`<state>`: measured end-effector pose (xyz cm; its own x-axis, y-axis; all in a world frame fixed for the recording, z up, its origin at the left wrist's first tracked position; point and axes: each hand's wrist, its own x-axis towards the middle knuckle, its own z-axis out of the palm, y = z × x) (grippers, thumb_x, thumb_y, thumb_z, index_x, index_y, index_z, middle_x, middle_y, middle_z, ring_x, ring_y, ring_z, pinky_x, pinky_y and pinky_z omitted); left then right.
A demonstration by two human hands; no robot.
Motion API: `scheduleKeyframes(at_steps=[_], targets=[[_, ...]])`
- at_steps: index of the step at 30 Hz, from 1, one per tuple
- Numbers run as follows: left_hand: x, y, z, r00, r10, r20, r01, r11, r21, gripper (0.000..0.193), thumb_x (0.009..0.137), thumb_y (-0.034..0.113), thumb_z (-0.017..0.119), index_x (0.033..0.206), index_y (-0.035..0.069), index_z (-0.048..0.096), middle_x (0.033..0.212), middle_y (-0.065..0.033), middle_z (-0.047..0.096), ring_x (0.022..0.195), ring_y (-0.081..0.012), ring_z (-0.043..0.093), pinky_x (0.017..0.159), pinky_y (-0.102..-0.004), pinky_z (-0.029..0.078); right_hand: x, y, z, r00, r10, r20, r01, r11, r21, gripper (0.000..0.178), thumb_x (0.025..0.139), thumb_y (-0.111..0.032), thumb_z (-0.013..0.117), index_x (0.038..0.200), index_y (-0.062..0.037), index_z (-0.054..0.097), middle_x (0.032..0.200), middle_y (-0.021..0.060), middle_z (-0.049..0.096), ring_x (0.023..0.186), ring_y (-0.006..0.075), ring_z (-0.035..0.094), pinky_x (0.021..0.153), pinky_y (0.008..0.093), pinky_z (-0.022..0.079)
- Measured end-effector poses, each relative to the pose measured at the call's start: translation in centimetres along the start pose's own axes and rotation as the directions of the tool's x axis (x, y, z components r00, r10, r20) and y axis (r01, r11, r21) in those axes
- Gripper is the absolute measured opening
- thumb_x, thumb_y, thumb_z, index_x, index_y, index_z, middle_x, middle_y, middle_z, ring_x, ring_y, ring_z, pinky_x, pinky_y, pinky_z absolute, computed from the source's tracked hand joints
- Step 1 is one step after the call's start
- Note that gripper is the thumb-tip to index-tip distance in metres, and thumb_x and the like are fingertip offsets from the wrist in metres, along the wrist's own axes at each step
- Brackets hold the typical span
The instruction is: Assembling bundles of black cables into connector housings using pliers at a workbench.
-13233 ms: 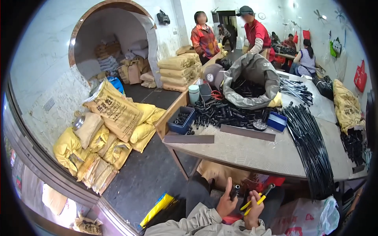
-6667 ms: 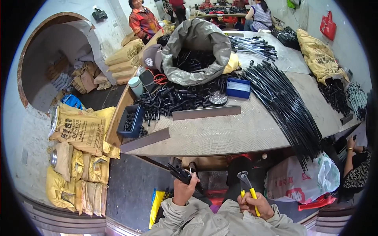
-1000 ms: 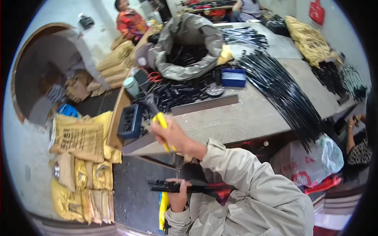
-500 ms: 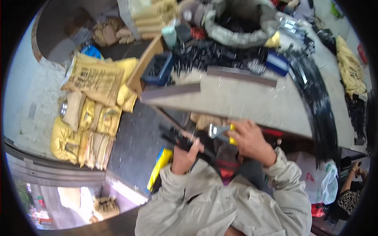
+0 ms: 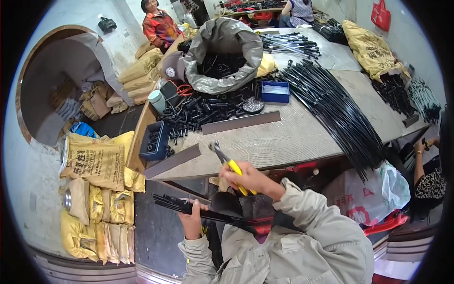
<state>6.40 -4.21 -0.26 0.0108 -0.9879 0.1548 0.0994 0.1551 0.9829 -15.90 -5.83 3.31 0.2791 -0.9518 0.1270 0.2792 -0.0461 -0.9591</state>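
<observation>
Yellow-handled pincers [image 5: 233,166] are gripped in my right hand [image 5: 253,178], their metal jaws pointing up and left over the table's front edge. In my left hand [image 5: 191,220] is a bundle of thin black rods [image 5: 171,203], held just below and in front of the table [image 5: 265,151]. The bundle runs right across my lap, beneath my right forearm's level. The pincers and the bundle are apart. Closest to the pincers on the table lie two flat dark strips, one at the left corner [image 5: 173,161] and one farther back [image 5: 241,122].
A heap of black tubular parts [image 5: 203,111] lies behind the strips, with a blue tray [image 5: 153,141] to its left. An open grey sack [image 5: 224,85] stands behind. Long black rods [image 5: 338,120] overhang the right edge. Yellow sacks [image 5: 92,158] are stacked left. Other people are at the back and right.
The view has tilted up, showing more of the room. My right hand with the pincers has moved up and left relative to the table edge. Both hands keep their hold.
</observation>
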Motion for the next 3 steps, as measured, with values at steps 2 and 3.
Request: scheduleKeyframes(at_steps=[2,3], targets=[[-0.8,-0.7,-1.1,0.999,-0.036,-0.005,0.036,0.999,-0.024,0.011,0.085,0.003,0.051,0.086,0.004,0.041,0.063,-0.0079,0.052,0.058,-0.0173,0.056,0.062,-0.0355,0.051,-1.6,2.7,0.7,1.000,0.013,-0.001,-0.013,0.998,-0.066,0.017,0.088,-0.020,0.054,0.091,-0.0033,0.054,0.064,0.0003,0.051,0.054,0.0052,0.048,0.049,0.0205,0.040],[-2.2,-1.0,-2.2,0.997,-0.066,-0.036,0.065,0.998,-0.015,0.011,0.085,0.003,0.051,0.086,0.004,0.041,0.063,-0.0079,0.052,0.058,-0.0173,0.056,0.062,-0.0355,0.051,-2.1,3.4,0.9,0.998,0.011,-0.070,-0.024,0.983,-0.183,0.019,0.086,-0.024,0.056,0.091,-0.0059,0.055,0.065,-0.0007,0.052,0.055,0.0055,0.048,0.051,0.0195,0.040]])
